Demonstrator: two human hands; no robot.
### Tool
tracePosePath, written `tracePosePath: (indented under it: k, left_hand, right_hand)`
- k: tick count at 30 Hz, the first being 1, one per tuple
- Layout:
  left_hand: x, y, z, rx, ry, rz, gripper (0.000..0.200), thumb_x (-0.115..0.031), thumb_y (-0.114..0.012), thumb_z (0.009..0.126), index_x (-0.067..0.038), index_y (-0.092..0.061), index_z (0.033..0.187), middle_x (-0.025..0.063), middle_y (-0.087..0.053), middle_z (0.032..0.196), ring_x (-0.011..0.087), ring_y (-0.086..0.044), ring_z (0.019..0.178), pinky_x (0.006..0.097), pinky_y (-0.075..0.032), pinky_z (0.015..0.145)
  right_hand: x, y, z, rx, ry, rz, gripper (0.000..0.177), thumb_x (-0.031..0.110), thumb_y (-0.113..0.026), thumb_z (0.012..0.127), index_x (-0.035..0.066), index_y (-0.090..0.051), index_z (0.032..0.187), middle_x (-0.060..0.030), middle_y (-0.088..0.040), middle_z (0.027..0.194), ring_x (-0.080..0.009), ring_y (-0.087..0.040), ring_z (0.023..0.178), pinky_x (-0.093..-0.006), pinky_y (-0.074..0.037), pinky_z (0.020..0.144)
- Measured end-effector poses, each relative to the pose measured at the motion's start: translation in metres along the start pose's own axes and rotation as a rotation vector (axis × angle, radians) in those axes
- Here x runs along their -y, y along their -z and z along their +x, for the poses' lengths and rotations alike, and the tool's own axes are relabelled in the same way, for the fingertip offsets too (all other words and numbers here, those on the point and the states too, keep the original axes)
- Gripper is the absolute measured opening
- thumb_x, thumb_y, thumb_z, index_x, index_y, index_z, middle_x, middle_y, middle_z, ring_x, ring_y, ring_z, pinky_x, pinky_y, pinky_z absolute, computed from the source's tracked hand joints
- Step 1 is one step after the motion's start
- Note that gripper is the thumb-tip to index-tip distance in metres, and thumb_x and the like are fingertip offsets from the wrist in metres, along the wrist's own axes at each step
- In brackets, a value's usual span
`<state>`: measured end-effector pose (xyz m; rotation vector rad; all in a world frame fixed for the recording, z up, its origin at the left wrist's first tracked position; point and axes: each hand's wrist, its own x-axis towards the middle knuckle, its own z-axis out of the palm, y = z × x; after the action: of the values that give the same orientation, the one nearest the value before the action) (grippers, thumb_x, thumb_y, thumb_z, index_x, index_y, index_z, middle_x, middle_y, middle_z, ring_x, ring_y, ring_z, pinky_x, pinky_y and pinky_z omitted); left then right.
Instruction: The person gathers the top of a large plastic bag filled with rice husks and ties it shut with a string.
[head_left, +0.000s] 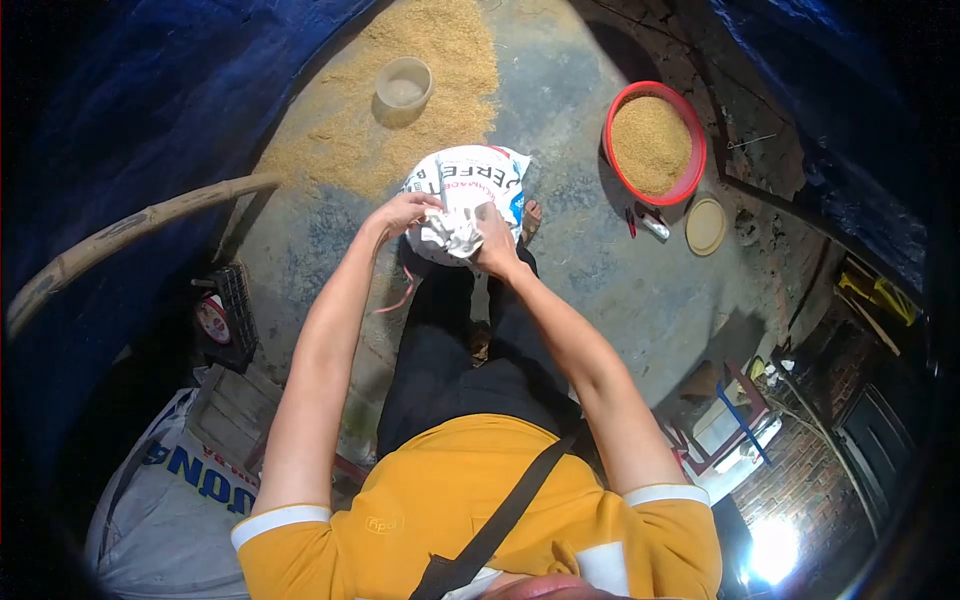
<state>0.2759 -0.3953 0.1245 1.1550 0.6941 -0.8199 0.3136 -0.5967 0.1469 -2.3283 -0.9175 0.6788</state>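
A full white sack (470, 170) with dark and red print stands on the floor in front of my feet. Its mouth is bunched up into crumpled folds on the side nearest me. My left hand (408, 213) pinches the left of these folds. On the right side of the bunched mouth, my right hand (496, 246) closes round the sack's material. A pinkish string (402, 293) hangs down just left of my legs, below the sack; its upper end is hidden.
Loose grain (440, 50) is spread over the floor beyond the sack, with a clear plastic tub (404, 84) on it. At right stand a red basin (704, 150) of grain and a round lid (706, 227). A dial scale (213, 318) and bamboo pole (130, 228) are at left.
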Motion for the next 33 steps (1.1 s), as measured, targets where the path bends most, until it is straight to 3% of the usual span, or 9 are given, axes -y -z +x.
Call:
tracePosePath:
  k: [2,3,4,8,13,16,24,29,33]
  left_hand:
    - [0.025,0.009,0.006,-0.077,-0.039,-0.055,0.015,-0.013,-0.056,0.074,-0.004,-0.058,0.085,-0.0010,-0.052,0.069,0.0060,-0.045,0.058,0.0180,-0.032,0.048]
    - [0.033,0.011,0.004,-0.109,-0.033,-0.126,0.015,-0.012,-0.056,0.075,-0.004,-0.056,0.087,-0.0007,-0.054,0.074,0.0062,-0.047,0.064,0.0186,-0.036,0.054]
    - [0.038,0.011,0.001,-0.143,-0.027,-0.197,0.015,-0.011,-0.055,0.075,-0.005,-0.055,0.089,-0.0005,-0.055,0.079,0.0065,-0.050,0.069,0.0192,-0.040,0.060]
    - [0.039,-0.013,-0.018,-0.401,-0.121,-0.124,0.017,-0.019,-0.061,0.072,-0.002,-0.059,0.073,-0.0005,-0.054,0.063,0.0058,-0.043,0.050,0.0191,-0.032,0.045]
    - [0.048,-0.057,-0.044,-0.787,-0.405,0.293,0.020,-0.019,-0.056,0.072,0.000,-0.055,0.065,0.0064,-0.054,0.053,0.0106,-0.050,0.047,0.0271,-0.039,0.046]
    - [0.070,-0.090,-0.033,-0.835,-0.393,0.167,0.021,-0.020,-0.054,0.075,0.000,-0.054,0.067,0.0068,-0.056,0.054,0.0113,-0.051,0.049,0.0265,-0.040,0.046]
    - [0.054,-0.183,-0.043,-0.450,-0.047,-0.605,0.017,-0.020,-0.046,0.083,-0.007,-0.049,0.072,0.0000,-0.046,0.057,0.0060,-0.038,0.045,0.0209,-0.030,0.038]
    - [0.058,-0.187,-0.016,0.092,-0.136,-1.057,0.022,-0.024,-0.050,0.081,-0.006,-0.047,0.093,0.0029,-0.052,0.085,0.0142,-0.051,0.080,0.0310,-0.043,0.073]
    - [0.047,-0.191,0.008,0.316,-0.236,-1.483,0.030,-0.030,-0.042,0.083,-0.010,-0.045,0.104,0.0044,-0.053,0.093,0.0176,-0.050,0.085,0.0350,-0.041,0.078]
  right_hand:
    - [-0.045,-0.053,0.004,-0.133,-0.125,0.291,0.035,0.015,-0.064,0.060,0.003,-0.051,0.091,-0.0144,-0.049,0.094,-0.0285,-0.048,0.088,-0.0337,-0.038,0.076]
    - [-0.027,-0.024,0.008,-0.075,-0.097,0.732,0.037,0.015,-0.064,0.063,0.001,-0.050,0.094,-0.0142,-0.052,0.100,-0.0248,-0.049,0.094,-0.0316,-0.038,0.080]
    - [-0.023,-0.013,0.010,-0.058,-0.142,0.702,0.042,0.014,-0.064,0.063,0.001,-0.050,0.100,-0.0111,-0.054,0.101,-0.0185,-0.049,0.096,-0.0297,-0.039,0.080]
    - [-0.027,-0.024,0.014,-0.102,-0.269,0.677,0.046,0.026,-0.060,0.066,0.003,-0.049,0.104,-0.0121,-0.053,0.103,-0.0223,-0.049,0.097,-0.0296,-0.039,0.082]
    - [-0.031,-0.033,0.018,-0.105,-0.548,0.467,0.049,0.031,-0.059,0.063,0.005,-0.050,0.103,-0.0165,-0.050,0.105,-0.0280,-0.046,0.099,-0.0320,-0.037,0.084]
    - [-0.040,-0.047,0.014,-0.267,-0.322,0.325,0.052,0.031,-0.061,0.060,0.005,-0.050,0.103,-0.0197,-0.048,0.099,-0.0329,-0.045,0.094,-0.0350,-0.037,0.082]
    - [0.011,0.012,0.015,0.298,-0.415,-0.331,0.034,0.022,-0.049,0.068,0.008,-0.052,0.099,-0.0100,-0.060,0.080,-0.0255,-0.057,0.079,-0.0345,-0.043,0.069]
    - [0.032,0.015,0.021,0.359,-0.395,-0.530,0.019,0.017,-0.046,0.074,0.012,-0.064,0.073,-0.0067,-0.062,0.076,-0.0165,-0.060,0.072,-0.0292,-0.046,0.053]
    - [0.038,0.016,0.024,0.311,-0.392,-0.535,0.015,0.017,-0.050,0.072,0.012,-0.064,0.074,-0.0058,-0.062,0.074,-0.0157,-0.061,0.067,-0.0297,-0.046,0.052]
